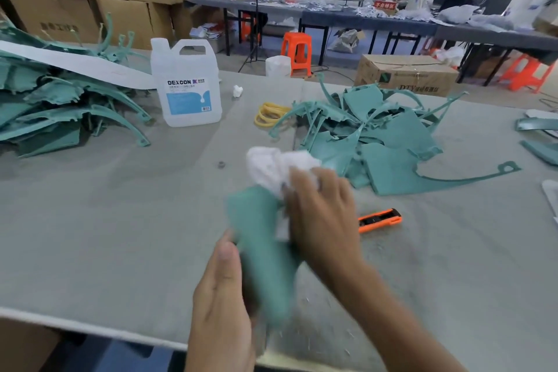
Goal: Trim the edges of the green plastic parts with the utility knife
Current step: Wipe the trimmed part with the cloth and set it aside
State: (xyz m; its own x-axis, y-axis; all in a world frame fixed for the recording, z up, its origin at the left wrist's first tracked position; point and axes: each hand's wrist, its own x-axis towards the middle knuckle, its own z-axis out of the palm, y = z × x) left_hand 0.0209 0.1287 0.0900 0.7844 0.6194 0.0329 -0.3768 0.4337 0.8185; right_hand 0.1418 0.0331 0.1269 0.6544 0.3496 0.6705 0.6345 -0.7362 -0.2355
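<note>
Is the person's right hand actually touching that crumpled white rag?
Touching. The head view shows the right hand with its fingers curled over the white rag, pressing it against the green part.

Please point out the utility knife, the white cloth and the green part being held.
utility knife (380, 220): head view, middle of its orange body.
white cloth (270, 166): head view, bunched upper part.
green part (262, 251): head view, middle of its blurred flat face.
</note>
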